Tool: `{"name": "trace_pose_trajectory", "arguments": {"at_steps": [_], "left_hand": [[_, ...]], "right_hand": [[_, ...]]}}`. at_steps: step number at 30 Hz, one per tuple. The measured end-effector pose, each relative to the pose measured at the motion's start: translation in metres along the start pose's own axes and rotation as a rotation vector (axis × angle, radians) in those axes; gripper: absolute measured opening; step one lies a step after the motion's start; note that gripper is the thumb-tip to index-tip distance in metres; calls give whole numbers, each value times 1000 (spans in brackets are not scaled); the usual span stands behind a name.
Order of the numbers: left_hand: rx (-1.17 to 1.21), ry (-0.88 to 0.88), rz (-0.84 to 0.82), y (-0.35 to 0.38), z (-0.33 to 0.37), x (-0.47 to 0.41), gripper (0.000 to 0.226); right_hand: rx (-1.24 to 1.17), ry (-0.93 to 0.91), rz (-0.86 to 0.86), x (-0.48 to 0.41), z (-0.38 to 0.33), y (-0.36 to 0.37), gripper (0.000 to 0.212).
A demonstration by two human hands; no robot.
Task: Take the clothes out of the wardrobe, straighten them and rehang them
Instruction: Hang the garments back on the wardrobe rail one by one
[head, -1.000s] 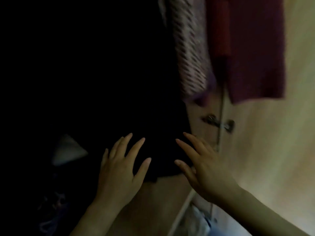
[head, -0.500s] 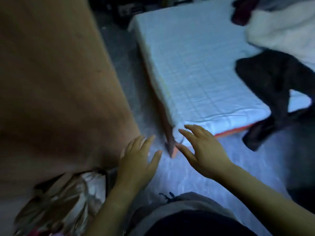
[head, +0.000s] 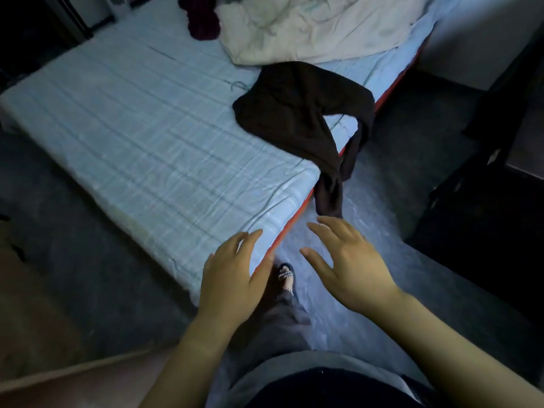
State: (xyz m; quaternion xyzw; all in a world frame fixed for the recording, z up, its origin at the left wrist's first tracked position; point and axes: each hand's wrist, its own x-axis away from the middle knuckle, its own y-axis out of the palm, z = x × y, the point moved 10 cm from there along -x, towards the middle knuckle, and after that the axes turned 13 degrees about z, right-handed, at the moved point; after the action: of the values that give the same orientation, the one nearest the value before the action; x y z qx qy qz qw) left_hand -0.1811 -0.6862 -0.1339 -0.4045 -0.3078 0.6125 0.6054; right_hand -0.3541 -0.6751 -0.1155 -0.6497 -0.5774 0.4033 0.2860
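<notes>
I count 2 hands: my left hand [head: 232, 278] and my right hand [head: 347, 272]. There is 1 bed [head: 132, 128], 1 dark brown garment [head: 294, 113], 1 dark red garment [head: 203, 22], 1 cream blanket [head: 309, 28] and 1 sandalled foot [head: 285, 275].

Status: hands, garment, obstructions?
Left hand open, empty. Right hand open, empty. Dark garment crumpled on bed, end hanging off edge. Nothing in the way.

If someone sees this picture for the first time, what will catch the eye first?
First, the dark brown garment sprawled on the right side of the pale blue mattress, one end hanging over the edge. Next, the left hand and right hand low in the middle, both open and holding nothing. A crumpled cream blanket lies at the far end.
</notes>
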Motion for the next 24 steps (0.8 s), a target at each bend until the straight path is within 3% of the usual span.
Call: {"name": "trace_pose_trajectory", "arguments": {"at_steps": [7, 17, 21, 24], "left_hand": [[12, 51, 13, 37, 31, -164, 65], [40, 316, -99, 119, 164, -409, 65], [28, 269, -120, 158, 174, -472, 68], [10, 156, -94, 188, 168, -521, 66]], "right_hand": [[1, 4, 36, -161, 54, 3, 66], [139, 152, 117, -355, 189, -68, 69], [125, 164, 51, -416, 243, -60, 61], [88, 78, -15, -485, 270, -46, 67]]}}
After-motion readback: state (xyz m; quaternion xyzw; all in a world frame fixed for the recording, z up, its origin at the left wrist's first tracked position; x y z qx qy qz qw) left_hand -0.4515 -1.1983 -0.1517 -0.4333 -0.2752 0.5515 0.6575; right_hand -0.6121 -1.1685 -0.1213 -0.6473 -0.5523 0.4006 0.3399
